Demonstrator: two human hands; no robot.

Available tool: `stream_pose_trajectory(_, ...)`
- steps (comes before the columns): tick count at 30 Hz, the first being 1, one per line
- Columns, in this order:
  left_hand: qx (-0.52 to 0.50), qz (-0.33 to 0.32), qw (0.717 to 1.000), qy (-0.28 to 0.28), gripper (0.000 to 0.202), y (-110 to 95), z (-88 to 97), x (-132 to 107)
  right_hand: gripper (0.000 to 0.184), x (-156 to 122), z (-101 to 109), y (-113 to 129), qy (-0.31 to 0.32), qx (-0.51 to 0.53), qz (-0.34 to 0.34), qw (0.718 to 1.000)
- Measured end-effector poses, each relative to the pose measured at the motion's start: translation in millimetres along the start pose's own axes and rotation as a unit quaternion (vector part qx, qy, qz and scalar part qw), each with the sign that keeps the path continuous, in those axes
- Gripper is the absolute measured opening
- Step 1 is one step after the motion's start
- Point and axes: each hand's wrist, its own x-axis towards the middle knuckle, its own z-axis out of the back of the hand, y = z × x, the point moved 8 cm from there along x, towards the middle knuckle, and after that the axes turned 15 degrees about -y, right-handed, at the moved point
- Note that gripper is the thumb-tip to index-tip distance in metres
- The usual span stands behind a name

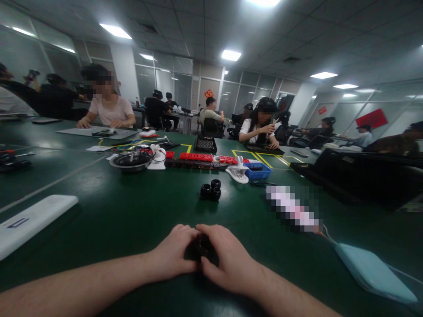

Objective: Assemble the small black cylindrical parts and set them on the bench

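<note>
My left hand [176, 250] and my right hand [228, 259] meet low in the middle of the view, just above the green table. Between them is a small black round part [205, 247], which looks like a toy tire; the fingers hide much of it. Both hands are closed around it, the right thumb at its near side and the right fingers over its far side. Several similar black toy tires [211, 191] stand in a tight cluster on the table beyond the hands.
On the green table [132, 220], a white flat case [36, 224] lies left and a light-blue pad [375, 270] with a cord right. Farther back are a metal bowl [130, 162], red blocks [196, 156], a white clip [238, 171] and a blue bin [257, 171]. People sit across the table.
</note>
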Motion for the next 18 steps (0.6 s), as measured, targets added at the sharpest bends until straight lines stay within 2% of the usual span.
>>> stream_pose_trajectory(5,-0.008,-0.019,1.000,-0.011,0.043,6.6,-4.8,0.1,0.065,0.6,-6.7,-8.2,0.027,-0.017,-0.037,0.999)
stream_pose_trajectory(9,0.000,-0.018,1.000,-0.004,0.038,5.5,-4.5,-0.2,0.051,1.3,-8.0,-15.4,0.035,-0.026,-0.075,0.996)
stream_pose_trajectory(15,0.003,-0.012,1.000,0.006,0.030,-0.6,-1.7,0.3,0.037,2.0,-2.3,-8.7,0.013,-0.009,-0.043,0.999)
stream_pose_trajectory(18,0.007,-0.006,1.000,0.008,0.029,1.1,-2.9,-0.3,0.039,0.5,-2.3,-5.8,0.017,0.006,-0.030,0.999)
